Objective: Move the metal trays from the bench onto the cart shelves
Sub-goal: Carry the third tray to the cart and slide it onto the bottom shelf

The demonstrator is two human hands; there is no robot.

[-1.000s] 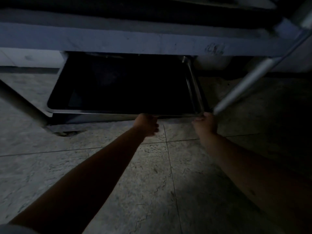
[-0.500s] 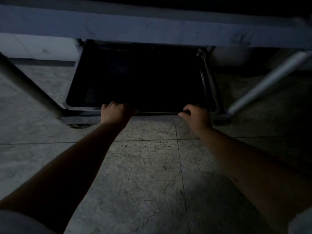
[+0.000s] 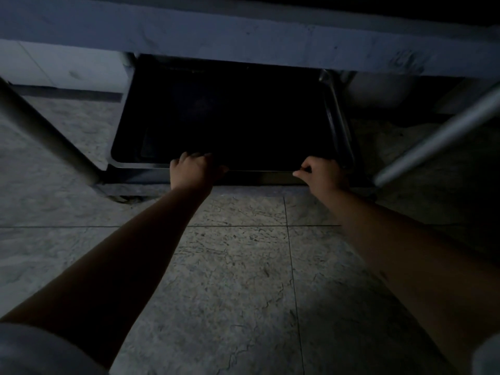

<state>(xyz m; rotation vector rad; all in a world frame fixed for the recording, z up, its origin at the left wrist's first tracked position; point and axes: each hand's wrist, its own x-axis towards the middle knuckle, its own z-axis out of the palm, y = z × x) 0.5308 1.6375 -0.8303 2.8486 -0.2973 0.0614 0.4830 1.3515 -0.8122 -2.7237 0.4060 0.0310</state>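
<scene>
A dark metal tray (image 3: 338, 123) lies flat on the lowest cart shelf (image 3: 135, 175), close to the floor, its far end hidden under the shelf above. My left hand (image 3: 193, 171) is curled over the tray's near rim left of the middle. At the near right corner my right hand (image 3: 323, 175) grips the same rim, thumb pointing left. Both forearms reach forward from the bottom of the view. The scene is very dim and the tray's inside looks black.
A pale upper shelf edge (image 3: 243, 33) runs across the top. Cart legs slant at the left (image 3: 46, 131) and right (image 3: 438, 133). The grey tiled floor (image 3: 232, 280) fills the foreground. A rounded pale object (image 3: 378, 90) sits behind the tray's right side.
The tray has slid deeper onto the low shelf. My left hand shifted left along the near rim, and my right hand moved from the right corner onto the near rim.
</scene>
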